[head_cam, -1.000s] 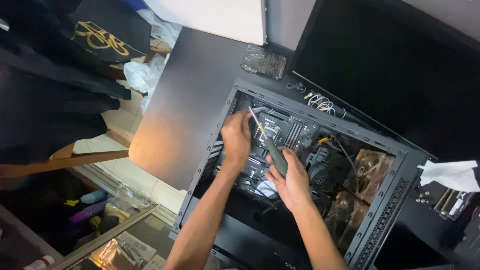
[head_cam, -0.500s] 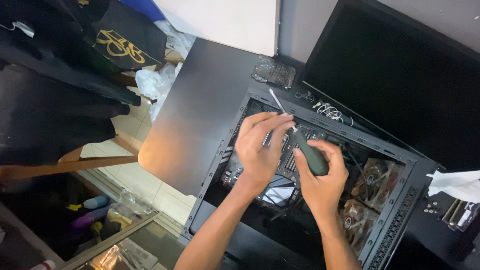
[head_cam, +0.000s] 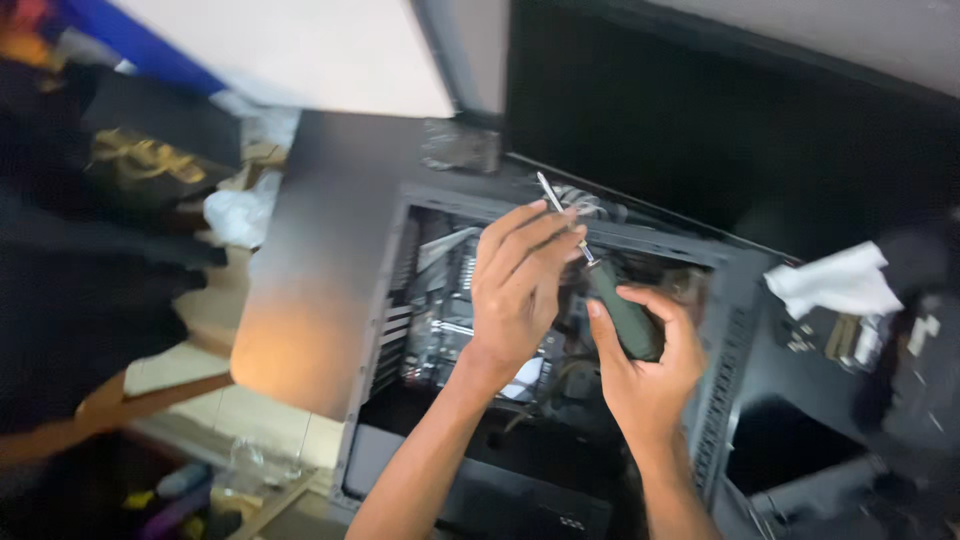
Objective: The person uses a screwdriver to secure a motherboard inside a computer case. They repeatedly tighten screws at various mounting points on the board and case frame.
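An open black computer case lies flat on the table, with its circuit board and cables showing inside. My right hand grips the dark green handle of a screwdriver above the case. The metal shaft points up and to the left. My left hand hovers over the case with its fingers pinched on the screwdriver's shaft near the tip. Both hands hide the middle of the board.
A grey side panel lies left of the case. A dark monitor stands behind. White crumpled tissue and small parts lie at the right. A plastic bag sits at the back. Clutter fills the floor at the lower left.
Both hands rose out of the case, lifting the screwdriver. My left hand moved from the board to the shaft near the tip. The camera view shifted closer and left.
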